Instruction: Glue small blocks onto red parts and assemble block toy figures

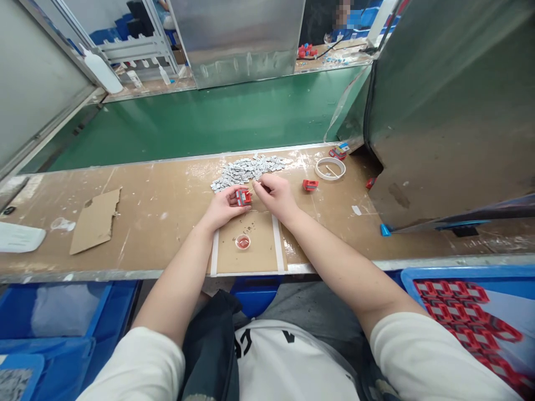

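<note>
My left hand (225, 207) is closed around a small red and grey plastic part (243, 196), just in front of a heap of small grey pieces (246, 169). My right hand (276, 195) pinches a thin pale stick (251, 188), whose tip points at the red part. Below both hands, a small clear cup (242, 241) with reddish liquid stands on a taped cardboard sheet (261, 253). Another red part (310, 185) lies to the right of my right hand.
A white ring (330, 169) and a red and blue piece (339, 150) lie at the back right. Beyond the bench runs a green belt (209, 120). A metal panel (451, 111) stands at right, above a blue crate (468, 273) of red parts. Torn cardboard (96, 223) lies left.
</note>
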The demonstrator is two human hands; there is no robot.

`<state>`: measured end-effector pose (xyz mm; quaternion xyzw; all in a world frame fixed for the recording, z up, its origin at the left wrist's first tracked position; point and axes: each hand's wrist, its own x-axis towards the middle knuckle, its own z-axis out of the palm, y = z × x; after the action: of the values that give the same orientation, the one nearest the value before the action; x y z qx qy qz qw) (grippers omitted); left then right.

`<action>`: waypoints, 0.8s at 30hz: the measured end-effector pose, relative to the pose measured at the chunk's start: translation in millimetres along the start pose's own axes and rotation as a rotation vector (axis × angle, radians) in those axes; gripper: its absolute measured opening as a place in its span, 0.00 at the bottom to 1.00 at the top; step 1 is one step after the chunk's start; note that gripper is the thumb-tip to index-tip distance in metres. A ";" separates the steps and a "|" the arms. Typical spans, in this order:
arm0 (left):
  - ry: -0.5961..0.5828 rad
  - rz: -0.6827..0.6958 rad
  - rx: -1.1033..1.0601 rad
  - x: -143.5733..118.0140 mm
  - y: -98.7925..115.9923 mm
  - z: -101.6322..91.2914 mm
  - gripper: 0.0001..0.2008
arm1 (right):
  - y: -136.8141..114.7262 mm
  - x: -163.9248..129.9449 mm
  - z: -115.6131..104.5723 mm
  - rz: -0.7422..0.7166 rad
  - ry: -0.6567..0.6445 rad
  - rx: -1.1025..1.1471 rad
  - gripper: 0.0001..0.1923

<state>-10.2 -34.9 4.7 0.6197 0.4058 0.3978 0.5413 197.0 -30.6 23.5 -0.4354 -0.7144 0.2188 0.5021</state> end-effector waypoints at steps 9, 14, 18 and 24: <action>0.038 0.015 -0.004 0.3 -0.3 -0.7 0.33 | -0.2 -0.1 2.2 -0.005 -0.043 0.048 0.24; 0.039 0.028 0.001 -0.1 0.3 -0.6 0.33 | -2.7 -0.6 0.2 -0.010 0.001 0.059 0.23; 0.029 0.029 -0.001 -0.3 -0.3 -0.6 0.32 | -5.0 -0.2 -1.9 -0.009 0.033 0.069 0.23; 0.008 0.016 -0.002 -1.0 1.7 0.6 0.32 | -5.3 -0.1 -0.9 -0.002 0.030 0.084 0.23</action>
<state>-9.9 -36.2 6.2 0.6207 0.4026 0.4049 0.5373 195.8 -33.6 27.7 -0.4165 -0.6974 0.2416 0.5308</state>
